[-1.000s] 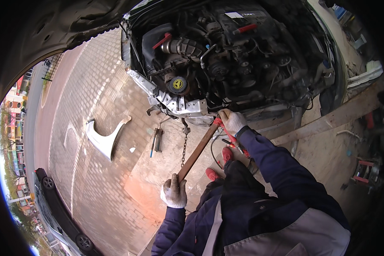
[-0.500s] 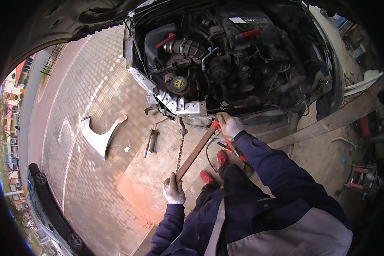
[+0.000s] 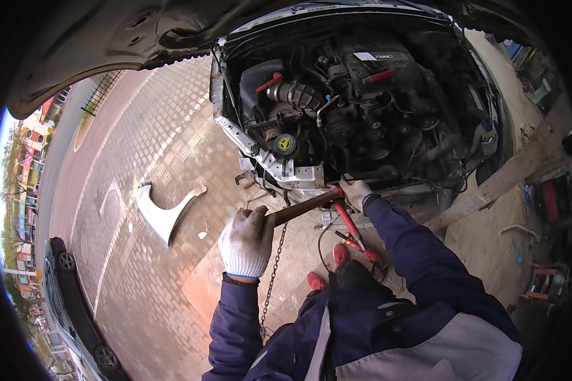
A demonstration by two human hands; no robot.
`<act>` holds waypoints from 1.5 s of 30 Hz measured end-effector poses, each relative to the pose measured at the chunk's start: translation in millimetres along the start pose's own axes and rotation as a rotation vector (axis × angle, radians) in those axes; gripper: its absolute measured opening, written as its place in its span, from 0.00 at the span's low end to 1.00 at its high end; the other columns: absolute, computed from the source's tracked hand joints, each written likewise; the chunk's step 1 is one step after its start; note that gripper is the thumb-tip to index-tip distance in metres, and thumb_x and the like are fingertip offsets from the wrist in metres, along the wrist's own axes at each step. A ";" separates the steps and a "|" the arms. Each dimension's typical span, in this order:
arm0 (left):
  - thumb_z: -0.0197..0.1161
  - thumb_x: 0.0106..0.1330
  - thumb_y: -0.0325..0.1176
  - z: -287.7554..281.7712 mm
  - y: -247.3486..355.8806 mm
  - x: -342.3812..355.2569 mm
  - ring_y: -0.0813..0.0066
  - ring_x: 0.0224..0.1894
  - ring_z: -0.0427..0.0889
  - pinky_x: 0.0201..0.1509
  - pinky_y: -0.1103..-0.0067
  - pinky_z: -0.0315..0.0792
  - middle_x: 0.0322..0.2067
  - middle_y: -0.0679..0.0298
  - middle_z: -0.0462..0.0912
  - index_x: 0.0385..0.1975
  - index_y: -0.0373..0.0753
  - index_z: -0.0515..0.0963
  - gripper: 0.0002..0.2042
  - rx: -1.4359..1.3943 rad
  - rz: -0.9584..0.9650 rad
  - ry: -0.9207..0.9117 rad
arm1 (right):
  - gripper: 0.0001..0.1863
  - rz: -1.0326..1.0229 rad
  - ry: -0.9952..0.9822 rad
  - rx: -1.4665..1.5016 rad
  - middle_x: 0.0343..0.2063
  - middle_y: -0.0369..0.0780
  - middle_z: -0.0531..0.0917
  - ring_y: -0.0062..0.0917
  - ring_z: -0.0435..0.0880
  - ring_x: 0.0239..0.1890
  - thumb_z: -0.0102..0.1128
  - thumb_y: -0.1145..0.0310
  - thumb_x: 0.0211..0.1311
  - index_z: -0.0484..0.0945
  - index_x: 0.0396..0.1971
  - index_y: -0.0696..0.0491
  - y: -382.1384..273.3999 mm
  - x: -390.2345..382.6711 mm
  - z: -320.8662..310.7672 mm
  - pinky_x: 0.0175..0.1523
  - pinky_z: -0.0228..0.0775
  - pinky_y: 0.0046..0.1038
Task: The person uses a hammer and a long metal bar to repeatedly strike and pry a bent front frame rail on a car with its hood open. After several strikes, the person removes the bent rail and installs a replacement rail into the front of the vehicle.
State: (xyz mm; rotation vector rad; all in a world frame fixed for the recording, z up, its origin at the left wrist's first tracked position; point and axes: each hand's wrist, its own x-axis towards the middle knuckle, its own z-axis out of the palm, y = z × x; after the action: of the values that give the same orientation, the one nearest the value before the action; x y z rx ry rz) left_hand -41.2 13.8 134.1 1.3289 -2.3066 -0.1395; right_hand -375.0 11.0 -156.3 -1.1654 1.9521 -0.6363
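My left hand, in a soiled white knit glove, is wrapped round the near end of a long brown bar. The bar slants up and right toward the car's front end. At its far end my right hand, also gloved, is closed; its fingertips are partly hidden. Beside that hand a red cylindrical tool meets the bar and slopes down toward my feet. A chain hangs from the front of the car, passing under the bar near my left hand. The bar's material is hard to tell.
The engine bay lies open ahead, under a raised hood. Its silver front frame is exposed. A white fender rests on the paving at left. A broad beam slants across the right. A dark car stands far left.
My left hand has risen with the near end of the bar, which now lies flatter across the view. My right hand stays at the far end. The view has shifted slightly.
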 end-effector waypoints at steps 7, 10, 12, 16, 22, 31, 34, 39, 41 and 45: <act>0.74 0.67 0.33 -10.1 17.8 14.4 0.53 0.40 0.89 0.45 0.66 0.83 0.43 0.54 0.88 0.51 0.40 0.87 0.14 -0.242 0.043 -0.005 | 0.26 0.292 -0.086 0.579 0.12 0.39 0.79 0.27 0.75 0.11 0.55 0.48 0.81 0.83 0.30 0.56 1.7 -19.5 -11.4 0.19 0.68 0.35; 0.74 0.66 0.32 -7.4 24.0 4.2 0.51 0.46 0.88 0.49 0.66 0.83 0.46 0.52 0.87 0.53 0.38 0.86 0.16 -0.304 -0.003 -0.118 | 0.22 0.304 -0.016 0.729 0.12 0.35 0.76 0.23 0.69 0.07 0.57 0.49 0.80 0.83 0.33 0.53 7.6 -32.5 -17.3 0.11 0.59 0.30; 0.73 0.67 0.32 -5.0 22.9 -12.3 0.49 0.48 0.87 0.52 0.63 0.82 0.45 0.50 0.88 0.55 0.36 0.85 0.17 -0.313 0.000 -0.190 | 0.21 0.374 0.054 0.802 0.14 0.34 0.78 0.21 0.70 0.08 0.60 0.50 0.80 0.83 0.35 0.53 10.3 -42.1 -20.2 0.11 0.59 0.28; 0.71 0.68 0.47 10.0 9.4 -53.2 0.46 0.50 0.88 0.56 0.60 0.81 0.46 0.45 0.89 0.61 0.36 0.82 0.26 -0.218 -0.211 -0.691 | 0.16 0.326 0.196 0.897 0.16 0.33 0.78 0.19 0.72 0.11 0.64 0.52 0.78 0.84 0.42 0.51 5.2 -61.5 -32.1 0.13 0.62 0.26; 0.71 0.69 0.46 52.7 26.9 -104.4 0.49 0.52 0.90 0.56 0.65 0.82 0.48 0.41 0.89 0.61 0.31 0.80 0.28 -0.467 -0.498 -0.707 | 0.13 0.265 0.265 1.414 0.31 0.34 0.86 0.20 0.83 0.26 0.65 0.54 0.78 0.84 0.49 0.47 -30.7 -89.9 -38.7 0.29 0.76 0.25; 0.59 0.81 0.44 101.4 39.5 -115.3 0.74 0.37 0.89 0.45 0.75 0.82 0.41 0.54 0.90 0.67 0.32 0.76 0.24 -0.769 -0.446 -0.792 | 0.13 0.392 -0.068 1.443 0.32 0.43 0.84 0.33 0.87 0.32 0.65 0.65 0.75 0.80 0.50 0.58 -70.7 -154.7 11.6 0.40 0.83 0.37; 0.57 0.81 0.45 113.7 25.5 -130.5 0.71 0.38 0.89 0.46 0.74 0.83 0.42 0.54 0.90 0.66 0.32 0.77 0.24 -0.780 -0.405 -0.784 | 0.11 0.368 0.038 1.193 0.26 0.40 0.83 0.30 0.84 0.23 0.64 0.67 0.73 0.80 0.47 0.58 -40.0 -134.5 -10.0 0.27 0.80 0.33; 0.60 0.79 0.45 137.4 -20.1 -174.8 0.66 0.39 0.90 0.47 0.72 0.82 0.43 0.49 0.91 0.63 0.32 0.79 0.24 -0.552 -0.536 -0.676 | 0.12 0.192 0.233 0.802 0.25 0.36 0.83 0.24 0.83 0.22 0.69 0.69 0.71 0.79 0.48 0.55 24.6 -119.7 -40.7 0.27 0.77 0.30; 0.62 0.76 0.51 140.0 -41.6 -196.5 0.50 0.53 0.91 0.59 0.63 0.82 0.50 0.44 0.90 0.61 0.35 0.83 0.25 -0.468 -0.655 -0.749 | 0.12 -0.026 0.415 0.403 0.26 0.36 0.83 0.22 0.82 0.21 0.70 0.67 0.71 0.79 0.47 0.56 36.4 -130.9 -45.3 0.27 0.75 0.29; 0.62 0.77 0.50 141.9 -72.6 -228.5 0.64 0.38 0.92 0.46 0.70 0.83 0.42 0.49 0.92 0.61 0.34 0.82 0.26 -0.578 -0.845 -0.753 | 0.13 0.154 0.249 0.369 0.27 0.37 0.84 0.19 0.82 0.22 0.73 0.66 0.69 0.81 0.45 0.57 42.8 -176.9 -47.3 0.29 0.74 0.30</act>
State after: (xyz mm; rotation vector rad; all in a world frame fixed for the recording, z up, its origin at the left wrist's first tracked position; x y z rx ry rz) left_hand 48.8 147.1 -93.5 2.0062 -1.7373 -1.6634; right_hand -383.1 189.3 -97.1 -0.7291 1.9926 -1.0463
